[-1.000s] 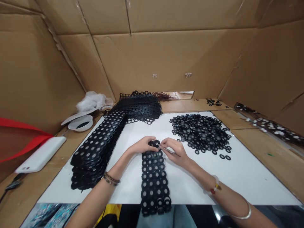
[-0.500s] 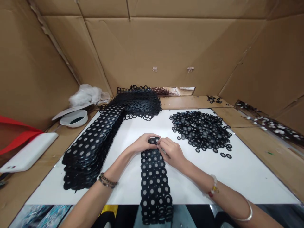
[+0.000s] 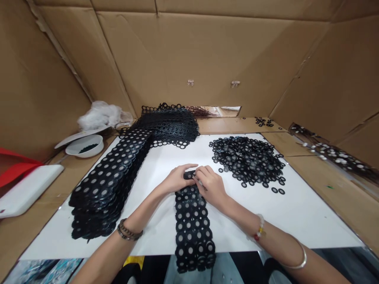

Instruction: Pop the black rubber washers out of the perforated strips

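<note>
In front of me a strip of linked black discs with pale round centres [image 3: 192, 227] lies lengthwise on the white board, its near end hanging over the front edge. My left hand [image 3: 177, 178] is closed on the strip's far end, thumb in front and fingers behind. From the other side my right hand [image 3: 211, 186] pinches at that same end. Its fingers hide what lies between them. To the right is a pile of loose black rings [image 3: 247, 159]. A tall stack of similar strips [image 3: 109, 173] stands on the left.
Behind that stack lies a heap of black ring mesh [image 3: 170, 124]. A white bowl [image 3: 99, 148] with dark bits, crumpled clear plastic [image 3: 102, 115] and a white box-like object [image 3: 32, 189] are on the left. Cardboard walls [image 3: 201, 51] enclose the white board [image 3: 245, 225].
The view has shifted slightly, so most things appear a little further left. My right fingers have curled in more at the strip's far end; the left hand keeps its grip.
</note>
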Demonstrator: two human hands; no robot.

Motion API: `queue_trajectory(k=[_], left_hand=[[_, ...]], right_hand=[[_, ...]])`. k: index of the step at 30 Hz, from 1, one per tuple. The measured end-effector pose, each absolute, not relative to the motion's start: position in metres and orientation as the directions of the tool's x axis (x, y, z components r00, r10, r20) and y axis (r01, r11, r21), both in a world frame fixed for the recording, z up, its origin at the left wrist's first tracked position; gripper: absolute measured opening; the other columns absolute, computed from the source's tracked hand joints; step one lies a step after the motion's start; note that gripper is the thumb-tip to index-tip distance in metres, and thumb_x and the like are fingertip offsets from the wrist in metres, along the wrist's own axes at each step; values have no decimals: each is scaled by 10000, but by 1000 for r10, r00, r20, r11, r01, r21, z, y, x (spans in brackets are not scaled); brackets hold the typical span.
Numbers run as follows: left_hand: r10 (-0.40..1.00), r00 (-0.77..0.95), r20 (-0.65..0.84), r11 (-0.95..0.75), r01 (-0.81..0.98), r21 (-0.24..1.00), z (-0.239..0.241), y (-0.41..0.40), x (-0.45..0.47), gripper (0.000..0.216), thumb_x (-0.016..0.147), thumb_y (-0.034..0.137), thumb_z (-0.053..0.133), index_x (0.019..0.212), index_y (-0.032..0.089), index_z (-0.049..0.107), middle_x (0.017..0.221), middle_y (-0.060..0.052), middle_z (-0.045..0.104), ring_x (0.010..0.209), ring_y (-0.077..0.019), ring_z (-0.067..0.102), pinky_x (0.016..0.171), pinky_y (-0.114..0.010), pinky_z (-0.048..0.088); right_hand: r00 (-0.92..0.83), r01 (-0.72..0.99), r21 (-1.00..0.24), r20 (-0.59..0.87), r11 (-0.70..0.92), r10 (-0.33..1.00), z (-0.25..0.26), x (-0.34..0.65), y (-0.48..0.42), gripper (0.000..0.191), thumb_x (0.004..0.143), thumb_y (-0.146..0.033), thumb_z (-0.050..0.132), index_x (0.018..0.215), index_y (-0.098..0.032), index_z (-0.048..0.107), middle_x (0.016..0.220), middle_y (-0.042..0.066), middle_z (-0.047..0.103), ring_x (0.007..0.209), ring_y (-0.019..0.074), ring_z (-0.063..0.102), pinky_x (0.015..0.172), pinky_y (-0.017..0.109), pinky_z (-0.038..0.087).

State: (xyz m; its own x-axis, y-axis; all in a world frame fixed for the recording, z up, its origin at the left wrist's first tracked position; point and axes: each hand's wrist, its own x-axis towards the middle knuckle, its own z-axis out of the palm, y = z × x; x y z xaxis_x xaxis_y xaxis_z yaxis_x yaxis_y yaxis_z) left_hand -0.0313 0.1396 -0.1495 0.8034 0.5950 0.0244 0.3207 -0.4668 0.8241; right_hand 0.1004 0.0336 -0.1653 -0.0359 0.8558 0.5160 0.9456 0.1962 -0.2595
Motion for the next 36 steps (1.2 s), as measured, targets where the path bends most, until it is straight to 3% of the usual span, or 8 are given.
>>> queue_trajectory(k=[5, 8, 14, 20, 23, 28, 33, 36], left_hand=[[676, 737, -26, -413, 408, 814, -145, 139, -34, 679, 618, 285, 717, 1257, 196, 508, 1039, -64, 652, 938, -277, 580, 871, -395, 421], [685, 726, -62, -343, 397, 852, -141, 144, -37, 680, 585, 323, 745, 1219, 192, 536, 938, -45, 666, 872, -256, 590, 813, -365, 442], [594, 783, -186, -135, 325, 936, -142, 153, -36, 375, 641, 447, 686, 778, 98, 682, 708, -67, 674, 654, -209, 611, 604, -292, 463], [668, 731, -137, -92, 264, 960, -156, 144, -26, 348, 667, 459, 664, 687, 111, 651, 646, -59, 665, 586, -203, 606, 538, -283, 447], [745, 666, -43, -135, 213, 968, -159, 142, -23, 299, 661, 399, 685, 785, 129, 650, 740, -70, 690, 693, -237, 637, 605, -310, 474], [844, 503, 186, -263, 87, 961, -146, 134, -26, 299, 843, 338, 504, 1112, 209, 487, 1171, -104, 614, 1044, -229, 588, 880, -363, 429], [728, 617, 299, -489, 162, 857, -135, 120, -28, 226, 909, 294, 381, 1107, 232, 472, 1116, -72, 642, 971, -209, 620, 859, -366, 439], [595, 762, 256, -682, 310, 662, -136, 118, -28, 222, 899, 279, 384, 1053, 242, 539, 1049, -54, 649, 979, -230, 592, 834, -362, 436]], right_hand=[[24, 874, -438, 474, 212, 880, -162, 103, 31, 101, 879, -130, 412, 851, -193, 486, 977, 58, 579, 837, 188, 555, 636, 275, 409], [86, 795, -574, 427, 197, 900, -164, 105, 31, 90, 891, -169, 409, 872, -210, 486, 900, 31, 610, 790, 181, 591, 649, 270, 418], [222, 610, -770, 396, 190, 891, -163, 118, 40, 133, 883, -230, 410, 758, -226, 456, 825, 13, 649, 767, 189, 622, 669, 280, 433], [476, 348, -919, 345, 187, 809, -154, 152, 53, 288, 776, -329, 563, 606, -225, 354, 684, 16, 648, 704, 204, 614, 623, 290, 428], [482, 302, -936, 313, 181, 818, -154, 159, 54, 326, 753, -348, 592, 592, -224, 337, 679, 19, 652, 690, 203, 614, 612, 290, 423], [538, 370, -908, 381, 195, 752, -153, 154, 51, 213, 789, -332, 562, 652, -205, 461, 970, 59, 650, 813, 192, 593, 699, 306, 439], [580, 589, -795, 540, 143, 610, -145, 155, 45, 170, 830, -310, 520, 699, -205, 497, 818, 32, 579, 698, 164, 534, 600, 262, 410], [452, 750, -661, 552, 37, 701, -143, 155, 44, 143, 862, -267, 480, 731, -211, 494, 717, 6, 556, 636, 157, 522, 563, 254, 370]])
